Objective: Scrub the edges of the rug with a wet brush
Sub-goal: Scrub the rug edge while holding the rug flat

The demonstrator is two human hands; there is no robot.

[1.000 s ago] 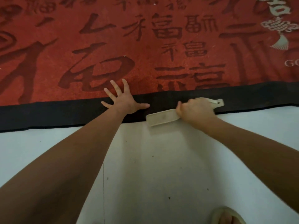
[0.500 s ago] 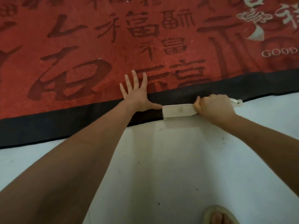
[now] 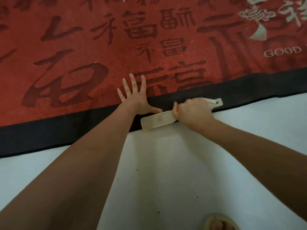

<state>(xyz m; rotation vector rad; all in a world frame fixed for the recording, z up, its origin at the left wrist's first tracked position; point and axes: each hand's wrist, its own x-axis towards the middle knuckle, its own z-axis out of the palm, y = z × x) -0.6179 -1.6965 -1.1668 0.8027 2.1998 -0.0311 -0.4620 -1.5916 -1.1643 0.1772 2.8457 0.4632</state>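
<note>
From my remote seat I look down through the head camera at a red rug (image 3: pixel 103 52) patterned with dark red Chinese characters, a pale knot-and-tassel emblem (image 3: pixel 255 19) and the word "GOOD" near its upper right. A black border (image 3: pixel 49 131) runs along the rug's near edge, slanting up toward the right, and it lies on a white floor (image 3: pixel 166 171) flecked with a few dark specks. My left hand (image 3: pixel 137 98) lies flat with the fingers spread and straight, fingertips on the red pile, the heel of the palm on the black border, and the thumb stretched out to the right along that border, gripping nothing. My right hand (image 3: pixel 192 112) is curled around the middle of a cream scrubbing brush (image 3: pixel 157 121), fingers wrapped over its top. The brush's broad head sticks out to the left of that fist and sits on the outer edge of the black border, overlapping the floor slightly, with its end just below the left thumb tip; whether they touch I cannot tell. The handle tip with its hanging hole (image 3: pixel 216 102) shows to the right of the knuckles, over the border. Both forearms reach in from the bottom of the view. At the bottom edge, right of centre, a foot in a pale sandal (image 3: pixel 219 223) rests on the floor.
</note>
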